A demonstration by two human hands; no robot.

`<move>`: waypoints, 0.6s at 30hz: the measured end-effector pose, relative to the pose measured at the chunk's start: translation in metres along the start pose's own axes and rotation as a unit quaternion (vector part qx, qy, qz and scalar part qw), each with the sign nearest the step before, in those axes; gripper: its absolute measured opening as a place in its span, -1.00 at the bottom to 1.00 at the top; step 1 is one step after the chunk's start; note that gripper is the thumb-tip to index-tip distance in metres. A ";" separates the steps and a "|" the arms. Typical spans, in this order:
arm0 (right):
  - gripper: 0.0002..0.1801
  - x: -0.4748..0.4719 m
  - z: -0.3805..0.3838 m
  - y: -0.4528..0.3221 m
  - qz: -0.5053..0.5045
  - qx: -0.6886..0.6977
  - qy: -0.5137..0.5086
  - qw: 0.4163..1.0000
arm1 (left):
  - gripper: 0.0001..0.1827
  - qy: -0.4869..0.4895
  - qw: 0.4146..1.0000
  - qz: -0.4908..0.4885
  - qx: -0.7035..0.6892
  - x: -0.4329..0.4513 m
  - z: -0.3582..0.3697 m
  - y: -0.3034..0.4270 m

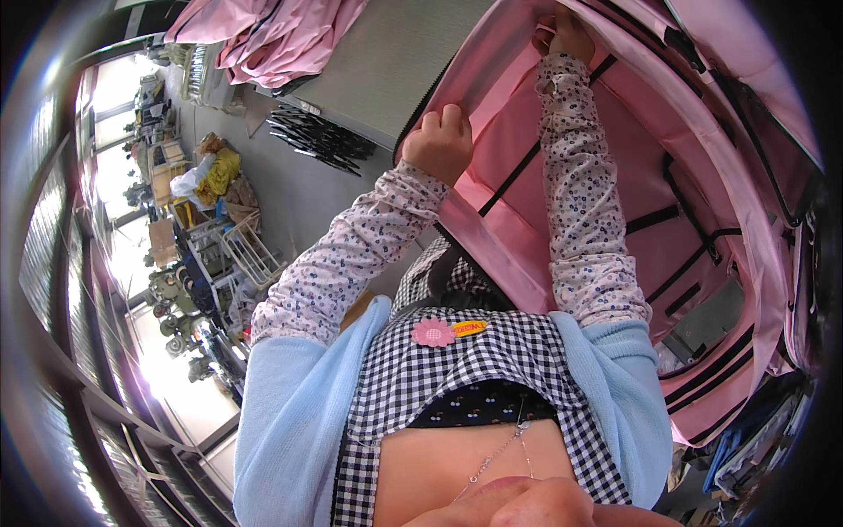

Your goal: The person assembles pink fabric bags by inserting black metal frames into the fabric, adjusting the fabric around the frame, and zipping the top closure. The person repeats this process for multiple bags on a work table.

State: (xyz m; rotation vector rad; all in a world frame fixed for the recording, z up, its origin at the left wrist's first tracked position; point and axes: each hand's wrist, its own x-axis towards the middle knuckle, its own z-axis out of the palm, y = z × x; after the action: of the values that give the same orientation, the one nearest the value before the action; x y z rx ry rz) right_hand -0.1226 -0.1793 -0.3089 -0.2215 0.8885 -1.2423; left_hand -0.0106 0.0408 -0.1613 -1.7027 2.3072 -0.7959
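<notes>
A large pink fabric bag or cover (506, 188) with black inner straps stands in front of me, its mouth spread wide. My left hand (440, 141) is closed on its near left edge, which carries a black zipper (431, 99). Higher up, my right hand (565, 38) reaches across the opening to the far rim. Its fingers pinch the pink material there, with a small pale strip showing between them. Part of that hand is hidden by the cloth. Inside, several black straps (510, 176) cross the pink lining, and an opening shows at the lower right.
A grey table (375, 59) holds a heap of pink fabric pieces (283, 39). Beside it are thin black rods (319, 138). Cluttered racks with a yellow bag (220, 172) and a white metal frame (250, 249) stand at left. Folded cloth (757, 454) is stacked at lower right.
</notes>
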 end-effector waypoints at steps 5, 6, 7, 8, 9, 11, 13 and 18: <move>-0.63 -0.045 0.039 -0.018 -0.073 -0.042 0.069 0.994 | -0.90 -0.022 0.999 -0.042 -0.010 -0.006 0.034 0.010; -0.62 -0.044 0.040 -0.020 -0.090 -0.044 0.062 0.993 | -0.87 -0.039 0.997 -0.063 -0.032 -0.003 0.033 0.013; -0.62 -0.042 0.040 -0.021 -0.111 -0.054 0.058 0.991 | -0.86 -0.038 0.997 -0.057 -0.026 -0.003 0.035 0.013; -0.62 -0.042 0.039 -0.023 -0.132 -0.064 0.054 0.988 | -0.84 -0.037 0.998 -0.052 -0.020 -0.005 0.039 0.013; -0.62 -0.045 0.038 -0.023 -0.149 -0.076 0.050 0.985 | -0.83 -0.041 0.998 -0.048 -0.015 -0.007 0.037 0.015; -0.64 -0.047 0.038 -0.028 -0.139 -0.080 0.034 0.987 | -0.76 -0.168 0.983 -0.065 -0.020 -0.011 0.031 0.022; -0.64 -0.045 0.039 -0.028 -0.137 -0.082 0.028 0.987 | -0.70 -0.218 0.971 -0.096 -0.005 -0.006 0.015 0.024; -0.59 -0.051 0.032 -0.043 -0.085 -0.058 -0.009 0.995 | -0.65 -0.308 0.878 -0.066 -0.360 0.005 -0.017 0.001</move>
State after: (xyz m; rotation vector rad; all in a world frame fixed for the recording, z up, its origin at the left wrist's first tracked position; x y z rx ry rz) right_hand -0.1343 -0.1590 -0.2392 -0.4081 0.9433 -1.3450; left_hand -0.0205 0.0419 -0.1471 -1.9768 2.1172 0.6380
